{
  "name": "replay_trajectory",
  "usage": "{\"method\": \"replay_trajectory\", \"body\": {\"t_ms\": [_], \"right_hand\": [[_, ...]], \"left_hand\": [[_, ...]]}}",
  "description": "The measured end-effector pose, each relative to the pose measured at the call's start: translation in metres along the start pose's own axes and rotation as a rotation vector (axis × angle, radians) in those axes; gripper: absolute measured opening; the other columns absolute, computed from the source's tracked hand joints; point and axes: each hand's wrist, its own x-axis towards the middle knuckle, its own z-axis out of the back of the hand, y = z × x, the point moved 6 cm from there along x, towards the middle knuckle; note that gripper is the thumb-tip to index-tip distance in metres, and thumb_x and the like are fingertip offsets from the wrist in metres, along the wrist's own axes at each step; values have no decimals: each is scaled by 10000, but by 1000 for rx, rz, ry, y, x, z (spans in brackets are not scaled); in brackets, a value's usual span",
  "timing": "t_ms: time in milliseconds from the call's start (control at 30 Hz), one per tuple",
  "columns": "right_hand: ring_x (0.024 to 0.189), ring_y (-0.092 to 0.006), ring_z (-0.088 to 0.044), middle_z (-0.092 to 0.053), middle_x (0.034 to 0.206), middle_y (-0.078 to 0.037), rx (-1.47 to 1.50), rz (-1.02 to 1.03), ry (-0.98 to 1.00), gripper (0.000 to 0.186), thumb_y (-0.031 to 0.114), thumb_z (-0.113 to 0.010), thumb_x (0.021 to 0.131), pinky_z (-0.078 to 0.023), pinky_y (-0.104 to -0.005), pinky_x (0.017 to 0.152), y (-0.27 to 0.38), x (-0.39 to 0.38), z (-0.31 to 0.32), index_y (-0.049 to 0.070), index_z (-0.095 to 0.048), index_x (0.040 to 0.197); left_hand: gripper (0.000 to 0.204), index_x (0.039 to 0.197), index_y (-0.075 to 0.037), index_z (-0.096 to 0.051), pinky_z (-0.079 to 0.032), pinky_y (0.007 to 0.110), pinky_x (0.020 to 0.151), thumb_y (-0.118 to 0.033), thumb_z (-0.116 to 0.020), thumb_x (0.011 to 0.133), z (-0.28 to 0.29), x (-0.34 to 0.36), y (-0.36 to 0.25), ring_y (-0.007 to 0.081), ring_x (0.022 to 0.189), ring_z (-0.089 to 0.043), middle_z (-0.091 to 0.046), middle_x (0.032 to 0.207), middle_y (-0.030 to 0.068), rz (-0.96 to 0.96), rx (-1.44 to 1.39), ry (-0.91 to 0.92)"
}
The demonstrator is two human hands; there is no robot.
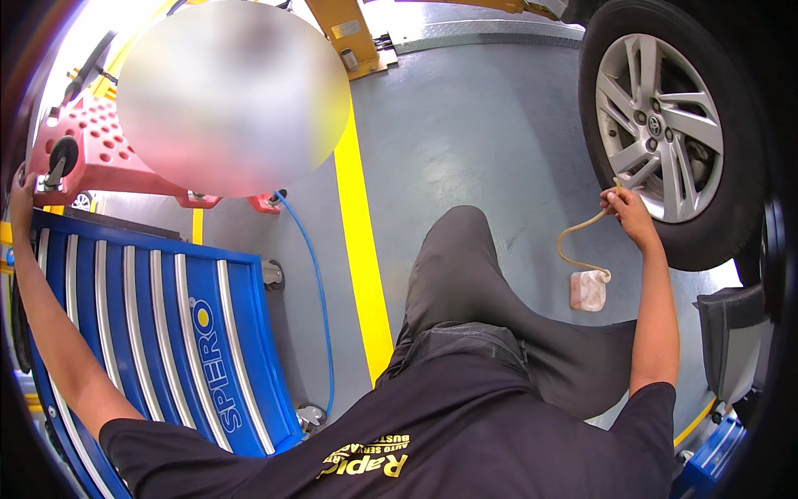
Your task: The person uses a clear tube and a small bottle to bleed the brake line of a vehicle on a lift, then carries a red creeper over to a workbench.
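My right hand [629, 214] pinches the upper end of a thin tan hose [579, 226] in front of the wheel's lower spokes. From my fingers the hose curves down to a small whitish, pink-stained bottle [588, 290] on the floor. The wheel [655, 125] has a silver alloy rim and a black tyre, and is fitted to a car. Far to the left, my left hand [22, 195] is closed at the edge of a red plastic creeper board [96, 145] with round holes, beside its black caster. Its fingertips are partly hidden at the picture's rim.
A blue tool cabinet [166, 333] with silver drawer handles stands at my left. A blue air hose [320, 283] trails along the grey floor beside a yellow line [359, 224]. A yellow lift post [345, 33] rises at the back. A dark grey bin-like container [731, 341] is at the right.
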Motion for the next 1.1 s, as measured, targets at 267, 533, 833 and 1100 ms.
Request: {"method": "replay_trajectory", "body": {"t_ms": [267,533,833,1100], "right_hand": [[817,-92,-607,-671,909,-8,36,-48,-57,268,277,-515,988,-401,-250,713,-21,-6,-4,63,-658,1062],[832,-178,-621,-660,880,-89,36,78,8,294,224,-519,981,-486,-324,819,-41,4,-12,-43,-633,1027],[658,-40,-457,-499,721,52,375,68,-16,245,243,-532,984,-443,-236,696,23,-20,2,49,-654,1071],[626,-42,-440,-467,699,53,178,-17,-69,225,214,-532,968,-417,-222,613,12,-61,21,53,-682,1015]], "left_hand": [[492,1222,24,-576,-487,288,838,-310,-693,880,-19,14,-110,163,948,-628,-663,1080,100,107,-294,273],[545,1302,2,-511,-522,304,856,-205,-738,851,-54,46,-311,174,939,-650,-656,1099,108,35,-715,533],[523,1222,-79,-610,-514,397,863,53,-613,716,-79,-108,-691,315,944,-672,-681,966,190,-825,-312,595],[469,1087,-69,-628,-492,458,836,117,-583,659,-153,-210,-811,346,956,-618,-676,942,143,-1053,106,685]]}}
